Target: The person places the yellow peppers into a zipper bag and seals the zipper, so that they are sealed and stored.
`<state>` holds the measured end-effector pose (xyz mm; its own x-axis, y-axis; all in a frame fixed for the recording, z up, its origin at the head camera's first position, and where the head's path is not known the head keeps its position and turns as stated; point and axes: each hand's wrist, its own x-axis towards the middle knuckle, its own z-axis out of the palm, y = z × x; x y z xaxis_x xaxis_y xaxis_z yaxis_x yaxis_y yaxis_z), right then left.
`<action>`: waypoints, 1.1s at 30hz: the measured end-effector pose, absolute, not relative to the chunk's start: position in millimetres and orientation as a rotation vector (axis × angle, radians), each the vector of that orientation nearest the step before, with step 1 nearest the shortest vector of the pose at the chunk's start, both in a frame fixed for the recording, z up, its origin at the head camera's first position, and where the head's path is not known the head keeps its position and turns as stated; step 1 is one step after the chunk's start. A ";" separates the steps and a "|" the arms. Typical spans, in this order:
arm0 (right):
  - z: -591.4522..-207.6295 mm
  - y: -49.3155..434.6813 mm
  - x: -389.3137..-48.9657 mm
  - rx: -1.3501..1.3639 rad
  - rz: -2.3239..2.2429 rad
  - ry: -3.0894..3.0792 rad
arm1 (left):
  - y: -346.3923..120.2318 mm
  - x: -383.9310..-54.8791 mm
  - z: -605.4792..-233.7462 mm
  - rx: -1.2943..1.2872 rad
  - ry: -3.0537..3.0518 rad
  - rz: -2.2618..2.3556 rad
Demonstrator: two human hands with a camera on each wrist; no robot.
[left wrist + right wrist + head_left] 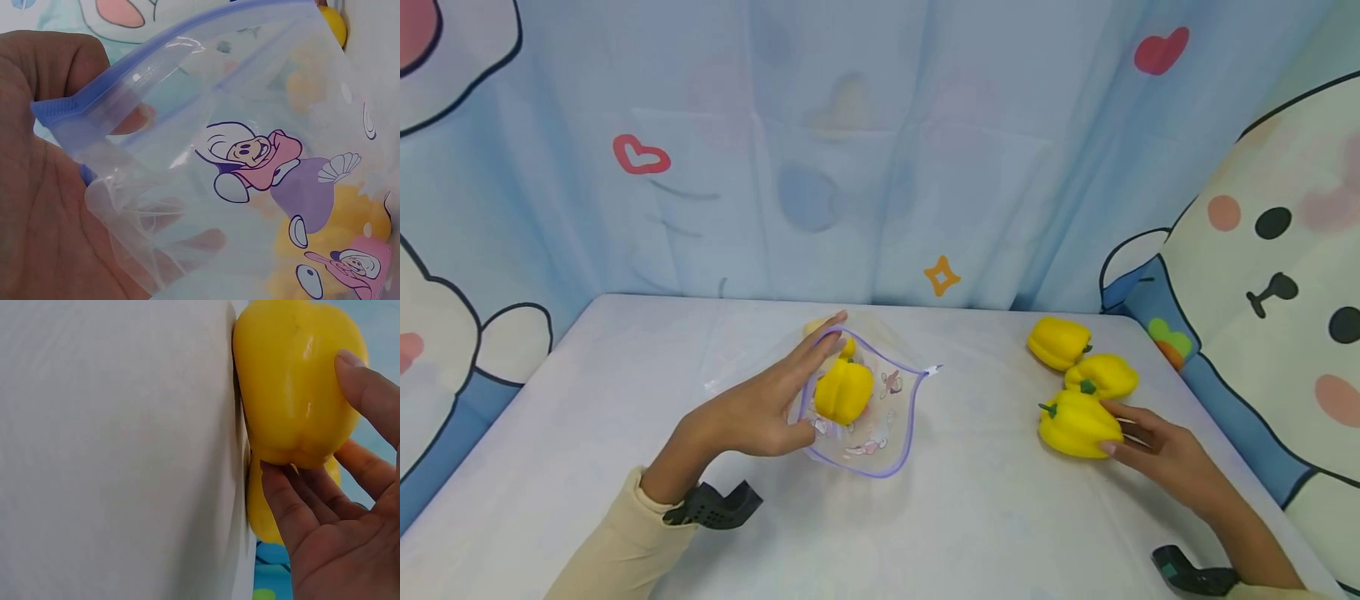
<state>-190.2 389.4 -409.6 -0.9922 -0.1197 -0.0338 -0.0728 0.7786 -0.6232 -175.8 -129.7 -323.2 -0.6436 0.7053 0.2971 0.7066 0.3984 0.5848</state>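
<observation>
My left hand grips a clear zip bag by its blue-edged mouth, thumb and fingers to either side of the rim. The mouth gapes toward me, and inside sits a yellow bell pepper. More yellow shows through the printed plastic in the left wrist view. On the right, my right hand holds the blunt end of another bell pepper, its thumb on one side and fingertips under the end. That pepper lies close against the table in the right wrist view.
Two more bell peppers, one in the middle and one farther back, lie just behind the held one. A white cloth covers the table. Behind its far edge hangs a blue printed curtain.
</observation>
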 end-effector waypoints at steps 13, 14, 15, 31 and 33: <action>-403.6 372.7 -189.2 -0.268 -1.044 2.879 | -129.7 -175.5 -323.6 -1.321 -2.621 -1.088; -402.6 371.6 -189.0 -0.274 -1.049 2.873 | -129.7 -175.5 -323.4 -1.323 -2.620 -1.088; -401.5 370.5 -188.7 -0.277 -1.056 2.866 | -129.7 -175.5 -323.4 -1.324 -2.619 -1.088; -383.8 340.9 -184.5 -0.395 -1.074 2.900 | -129.6 -175.7 -322.7 -1.332 -2.620 -1.079; -380.1 335.7 -183.4 -0.413 -1.084 2.899 | -129.7 -175.9 -323.0 -1.335 -2.619 -1.082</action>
<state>-183.4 335.7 -380.1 -0.9649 -0.2522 0.0736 -0.2387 0.7242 -0.6470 -175.9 -129.7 -323.0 -0.6367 0.7094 0.3024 0.7159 0.3979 0.5737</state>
